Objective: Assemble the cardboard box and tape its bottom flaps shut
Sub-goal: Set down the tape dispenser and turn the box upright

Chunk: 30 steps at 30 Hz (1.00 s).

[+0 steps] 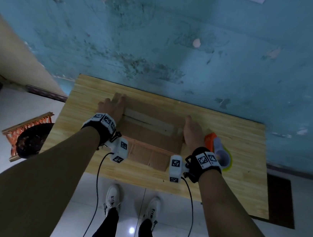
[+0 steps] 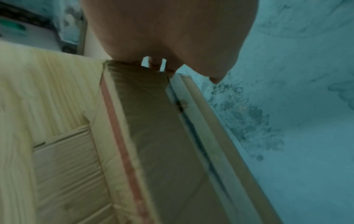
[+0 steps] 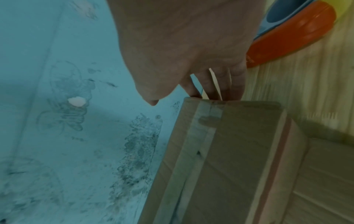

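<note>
A brown cardboard box (image 1: 149,135) stands on the wooden table (image 1: 235,169), with a pale tape strip (image 1: 147,122) along the seam of its upward-facing flaps. My left hand (image 1: 113,106) lies flat against the box's left side, fingers straight toward the far corner. My right hand (image 1: 191,133) presses the right side, thumb up. In the left wrist view the left hand (image 2: 168,30) meets the far end of the box (image 2: 153,128); the fingertips are hidden behind its edge. The right wrist view shows the right hand (image 3: 182,45) with fingers reaching past the box (image 3: 239,151).
An orange and yellow tape dispenser (image 1: 219,151) lies on the table just right of my right hand, also the dispenser (image 3: 287,33) in the right wrist view. A blue wall stands close behind the table. On the floor are a basket (image 1: 28,136) at the left and a dark mat (image 1: 279,199) at the right.
</note>
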Available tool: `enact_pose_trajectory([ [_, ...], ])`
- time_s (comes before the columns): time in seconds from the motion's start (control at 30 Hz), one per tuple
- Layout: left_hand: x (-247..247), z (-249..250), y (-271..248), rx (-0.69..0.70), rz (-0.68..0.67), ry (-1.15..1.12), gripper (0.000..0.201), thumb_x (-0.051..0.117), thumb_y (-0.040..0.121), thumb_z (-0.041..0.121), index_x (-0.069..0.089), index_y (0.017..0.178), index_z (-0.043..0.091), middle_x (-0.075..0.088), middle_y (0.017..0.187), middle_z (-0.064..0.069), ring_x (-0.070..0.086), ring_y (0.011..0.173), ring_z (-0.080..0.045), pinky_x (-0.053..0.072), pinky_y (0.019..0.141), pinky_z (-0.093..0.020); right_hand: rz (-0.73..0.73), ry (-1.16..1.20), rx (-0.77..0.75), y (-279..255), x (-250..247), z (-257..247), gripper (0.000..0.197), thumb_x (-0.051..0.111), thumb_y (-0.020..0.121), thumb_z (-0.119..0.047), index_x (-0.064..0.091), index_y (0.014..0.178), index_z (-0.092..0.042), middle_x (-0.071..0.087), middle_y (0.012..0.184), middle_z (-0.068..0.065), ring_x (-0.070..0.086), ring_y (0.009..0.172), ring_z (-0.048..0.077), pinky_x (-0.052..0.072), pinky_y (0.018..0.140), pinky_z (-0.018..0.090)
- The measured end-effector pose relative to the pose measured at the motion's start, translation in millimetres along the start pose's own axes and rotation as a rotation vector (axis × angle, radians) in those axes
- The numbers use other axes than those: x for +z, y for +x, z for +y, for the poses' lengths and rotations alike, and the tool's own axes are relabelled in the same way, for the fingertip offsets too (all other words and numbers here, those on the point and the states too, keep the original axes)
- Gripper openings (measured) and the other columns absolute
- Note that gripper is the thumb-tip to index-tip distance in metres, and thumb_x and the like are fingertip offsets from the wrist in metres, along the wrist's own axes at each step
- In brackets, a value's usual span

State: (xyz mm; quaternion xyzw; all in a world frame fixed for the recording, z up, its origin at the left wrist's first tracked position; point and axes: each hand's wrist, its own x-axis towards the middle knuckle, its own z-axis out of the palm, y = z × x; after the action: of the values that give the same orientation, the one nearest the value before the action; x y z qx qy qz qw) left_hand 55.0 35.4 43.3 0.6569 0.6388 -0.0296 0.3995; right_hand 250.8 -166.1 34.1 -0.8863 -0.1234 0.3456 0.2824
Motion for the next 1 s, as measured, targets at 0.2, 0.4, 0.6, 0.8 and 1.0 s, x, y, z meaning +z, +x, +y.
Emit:
enact_pose_trajectory([
  [0.2,-23,9,-26,-0.036,0.099,-0.030,0.114,0.016,0.074,0.098,0.068,0.104,0.001,0.065,0.105,-0.021,0.060,0.085,-0.036,0.039,0.068,-0.044,0.215,0.150,0.060,-24,-21,-15,0.084,0.035,0.101,-0.070,0.048,0.147,-0.001,0.055,0.147,0.024,0.056,0.132,0.041,0.042,0.106,0.045],
  [0.4,-32,11,-45,0.012,0.172,-0.161,0.067,0.049,0.087,0.065,0.065,0.107,0.003,0.066,0.107,-0.019,0.056,0.079,-0.034,0.041,0.068,-0.039,0.389,0.232,0.021,-41,-39,-27,0.066,0.055,0.099,-0.058,0.056,0.129,0.001,0.067,0.129,0.023,0.064,0.120,0.042,0.051,0.097,0.043],
  [0.6,-19,-3,-61,0.126,0.149,-0.383,0.042,0.049,0.095,0.038,0.065,0.126,0.014,0.062,0.110,-0.010,0.057,0.095,-0.032,0.042,0.077,-0.038,0.407,0.291,-0.085,-55,-41,-24,0.047,0.065,0.090,-0.045,0.066,0.129,-0.019,0.068,0.130,0.008,0.065,0.116,0.029,0.051,0.096,0.036],
  [0.8,-5,-17,-57,-0.007,0.002,-0.845,0.054,0.035,0.092,0.064,0.072,0.101,0.027,0.071,0.117,-0.008,0.066,0.105,-0.029,0.052,0.096,-0.048,0.355,0.319,-0.059,-50,-30,4,0.033,0.062,0.093,-0.012,0.078,0.122,-0.010,0.079,0.114,0.009,0.071,0.102,0.029,0.048,0.076,0.028],
  [1.0,4,-32,-52,-0.105,-0.131,-0.954,0.130,0.035,0.052,0.108,0.048,0.150,0.023,0.060,0.133,-0.007,0.057,0.121,-0.031,0.045,0.104,-0.061,0.184,0.667,0.076,-31,-16,32,0.057,0.052,0.096,-0.030,0.054,0.140,0.007,0.058,0.140,0.035,0.064,0.119,0.046,0.055,0.092,0.044],
])
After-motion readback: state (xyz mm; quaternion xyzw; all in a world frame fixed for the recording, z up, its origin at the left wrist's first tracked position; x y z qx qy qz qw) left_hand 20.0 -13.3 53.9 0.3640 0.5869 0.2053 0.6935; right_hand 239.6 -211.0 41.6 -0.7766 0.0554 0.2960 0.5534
